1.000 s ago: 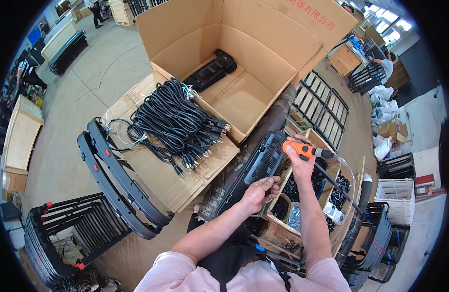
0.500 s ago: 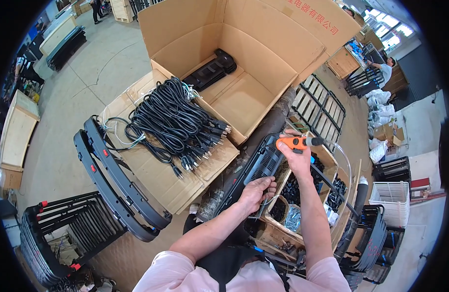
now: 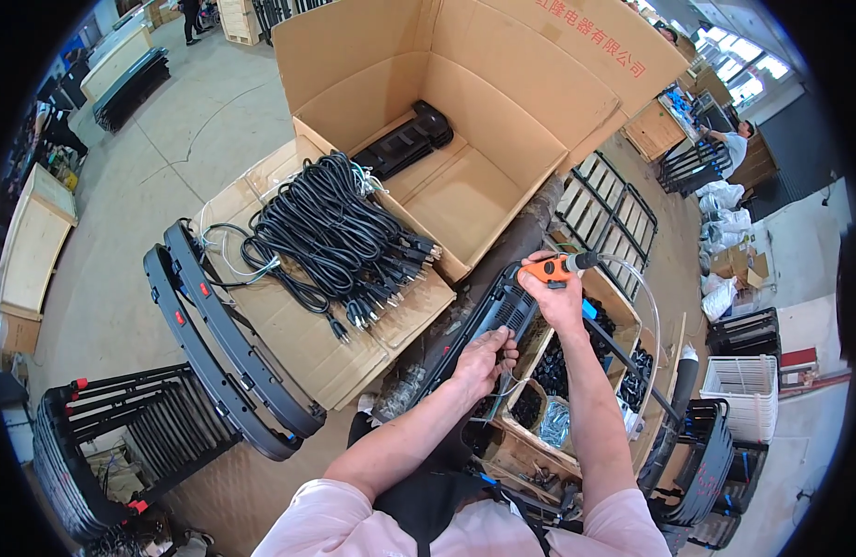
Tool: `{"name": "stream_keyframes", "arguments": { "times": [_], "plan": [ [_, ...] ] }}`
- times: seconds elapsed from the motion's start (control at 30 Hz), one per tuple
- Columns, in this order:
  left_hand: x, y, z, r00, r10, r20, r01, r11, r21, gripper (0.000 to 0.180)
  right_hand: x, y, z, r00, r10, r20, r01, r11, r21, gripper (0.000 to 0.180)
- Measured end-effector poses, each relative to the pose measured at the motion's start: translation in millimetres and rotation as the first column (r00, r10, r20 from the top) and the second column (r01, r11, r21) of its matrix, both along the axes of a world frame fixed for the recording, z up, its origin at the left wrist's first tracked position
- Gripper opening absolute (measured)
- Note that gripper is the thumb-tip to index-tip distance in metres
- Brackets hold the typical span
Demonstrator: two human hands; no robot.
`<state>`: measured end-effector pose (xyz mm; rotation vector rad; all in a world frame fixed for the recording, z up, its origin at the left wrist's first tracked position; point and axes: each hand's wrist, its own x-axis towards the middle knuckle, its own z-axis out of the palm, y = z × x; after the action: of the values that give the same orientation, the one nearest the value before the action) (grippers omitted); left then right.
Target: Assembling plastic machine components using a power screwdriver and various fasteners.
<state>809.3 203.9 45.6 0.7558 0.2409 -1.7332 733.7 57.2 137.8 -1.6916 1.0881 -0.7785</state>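
A long black plastic housing (image 3: 482, 320) with a slotted vent lies slantwise before me. My right hand (image 3: 556, 299) is wrapped round an orange and black power screwdriver (image 3: 547, 270) over the housing's far end. From the tool's black rear end runs a clear hose (image 3: 653, 299). The screwdriver's tip is hidden by my hand. My left hand (image 3: 485, 362) rests by the housing's near right edge, fingers pinched together; what they hold, if anything, is too small to make out. A thin pale wire (image 3: 516, 379) loops beside those fingers.
Right of the housing stands a wooden parts box (image 3: 577, 436) with small black parts and a bag (image 3: 555, 420). Bundled black power cords (image 3: 321, 232) lie on cardboard to the left, beside curved black frames (image 3: 226, 348). Behind is an open carton (image 3: 498, 139) holding a black part.
My right hand and the screwdriver have shifted slightly left along the housing's far end. My left hand has moved a little up and left, closer onto the housing.
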Motion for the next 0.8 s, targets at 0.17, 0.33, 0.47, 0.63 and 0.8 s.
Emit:
{"name": "stream_keyframes", "arguments": {
  "times": [0.17, 0.33, 0.47, 0.63, 0.8],
  "plan": [
    [0.5, -7.7, 0.6, 0.995, 0.079, -0.056, -0.078, 0.997, 0.023, 0.018, -3.5, 4.5, 7.1, 0.999, -0.025, 0.039, 0.024, 1.0, 0.016, 0.04],
    [7.2, -12.0, -3.2, 0.966, 0.181, -0.184, -0.173, 0.983, 0.061, 0.019, -26.7, 50.6, 37.3, 0.975, -0.044, 0.217, 0.044, 0.999, 0.005, 0.046],
    [5.3, -18.8, -4.9, 0.938, 0.237, -0.252, -0.225, 0.971, 0.076, 0.02, -41.1, 82.3, 49.4, 0.968, -0.084, 0.238, 0.065, 0.994, 0.087, 0.048],
    [0.7, -21.1, -4.0, 0.919, 0.253, -0.303, -0.245, 0.967, 0.063, 0.02, -46.1, 91.5, 42.2, 0.957, -0.11, 0.268, 0.095, 0.993, 0.066, 0.049],
    [2.3, -18.4, 0.8, 0.909, 0.267, -0.32, -0.27, 0.962, 0.035, 0.02, -44.3, 94.1, 44.9, 0.952, -0.116, 0.285, 0.099, 0.992, 0.073, 0.049]
  ]
}}
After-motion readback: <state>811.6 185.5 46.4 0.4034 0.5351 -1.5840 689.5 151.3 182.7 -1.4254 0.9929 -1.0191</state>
